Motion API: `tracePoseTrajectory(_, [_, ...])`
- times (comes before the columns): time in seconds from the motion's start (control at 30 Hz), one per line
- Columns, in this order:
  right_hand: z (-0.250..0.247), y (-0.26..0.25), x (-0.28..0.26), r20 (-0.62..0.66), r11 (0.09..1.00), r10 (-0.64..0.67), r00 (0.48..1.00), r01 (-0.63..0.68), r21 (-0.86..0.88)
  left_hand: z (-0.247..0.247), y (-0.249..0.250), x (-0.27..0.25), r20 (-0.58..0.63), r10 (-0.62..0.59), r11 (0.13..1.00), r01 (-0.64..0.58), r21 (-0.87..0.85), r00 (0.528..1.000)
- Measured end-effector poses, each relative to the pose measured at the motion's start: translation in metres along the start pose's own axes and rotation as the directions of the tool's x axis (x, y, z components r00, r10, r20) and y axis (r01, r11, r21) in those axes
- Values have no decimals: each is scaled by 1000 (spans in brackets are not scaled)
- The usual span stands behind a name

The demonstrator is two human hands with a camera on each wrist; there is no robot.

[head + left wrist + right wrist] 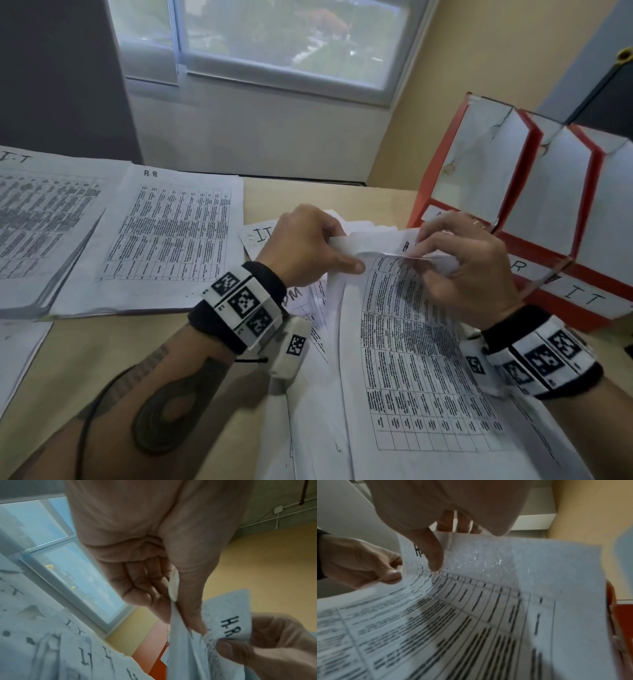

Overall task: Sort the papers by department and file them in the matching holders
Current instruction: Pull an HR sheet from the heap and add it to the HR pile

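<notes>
Head view: I count three orange-and-white cardboard holders (507,192) at my worktop's (212,342) right edge, contents hidden; left hand (301,243) and right hand (469,267) both pinch one white printed H.R sheet (411,342).

Bare bench (329,193) lies open beyond my hands, between the flat H-R stack (164,240) on my left and the red holders (534,212) on my right. The holders stand just beside my right hand (469,270), walling that side. Loose papers (394,394) cover the bench beneath my wrists.
</notes>
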State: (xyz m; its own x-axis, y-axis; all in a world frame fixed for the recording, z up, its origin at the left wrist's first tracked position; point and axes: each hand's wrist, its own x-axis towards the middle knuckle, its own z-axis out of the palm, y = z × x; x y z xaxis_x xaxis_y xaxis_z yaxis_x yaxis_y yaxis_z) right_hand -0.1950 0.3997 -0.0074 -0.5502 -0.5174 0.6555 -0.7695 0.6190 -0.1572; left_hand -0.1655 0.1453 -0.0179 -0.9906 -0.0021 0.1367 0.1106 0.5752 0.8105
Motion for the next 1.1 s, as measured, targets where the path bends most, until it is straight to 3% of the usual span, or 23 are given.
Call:
tracePoseTrajectory(0.13, [-3,7,-2,98,997,68,993,-70,18,-6,-14,1,58,31,992,-24,-122,998])
tracePoseTrajectory(0.23, [-8,14,-2,169,991,132,977,-135,5,-15,-18,1,18,61,989,-58,-134,998])
tracePoseTrajectory(0.5, [-4,8,-1,324,988,114,939,-141,60,-15,-14,1,32,94,996,-94,1,995])
tracePoseTrajectory(0.67, [3,-10,5,309,984,103,946,-142,107,-17,-13,1,-15,77,995,-75,68,997])
tracePoseTrajectory(0.83, [23,-21,11,328,981,27,944,-89,174,-16,-9,-2,75,71,994,-77,77,995])
tracePoseTrajectory(1.1, [35,-28,15,226,982,-25,974,-18,187,-16,-4,-4,112,111,994,-110,-20,987])
